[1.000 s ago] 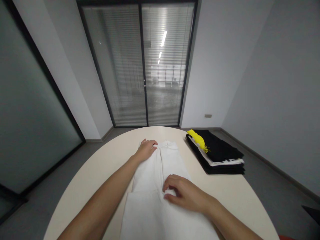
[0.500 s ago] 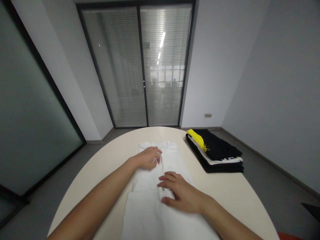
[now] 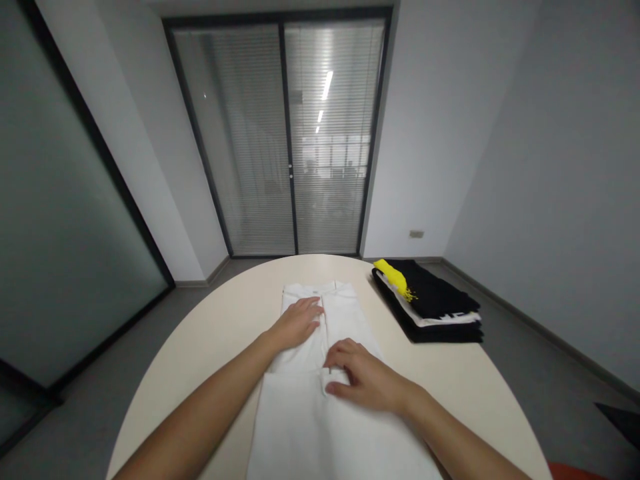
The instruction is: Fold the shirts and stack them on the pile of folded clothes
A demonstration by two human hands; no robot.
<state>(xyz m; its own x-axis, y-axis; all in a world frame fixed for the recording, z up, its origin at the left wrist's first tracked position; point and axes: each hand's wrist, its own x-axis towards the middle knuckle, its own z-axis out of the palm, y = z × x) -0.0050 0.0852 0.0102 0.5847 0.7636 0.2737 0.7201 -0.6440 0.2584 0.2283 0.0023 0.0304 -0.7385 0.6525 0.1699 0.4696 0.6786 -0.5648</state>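
A white garment (image 3: pixel 300 427) lies lengthwise on the table, its near part doubled over the far part so that a straight edge crosses it. Whether it is trousers or a shirt I cannot tell. My left hand (image 3: pixel 297 323) rests palm down on the far part, left of a long seam, with its fingers stretched out. Nearer to me, my right hand (image 3: pixel 363 377) has its fingers curled over the edge of the upper layer and its thumb on the near side, gripping the cloth. The fabric under both palms is hidden.
The round cream table (image 3: pixel 215 340) carries a folded stack of dark clothes (image 3: pixel 435 293) at the right, with a white layer in it and a yellow patch (image 3: pixel 393 277) on its left edge. A glass door with blinds (image 3: pixel 330 200) stands beyond.
My left hand has flattened on the cloth. My right fingers have curled in closer to the thumb, and the upper layer's edge has shifted slightly away from me.
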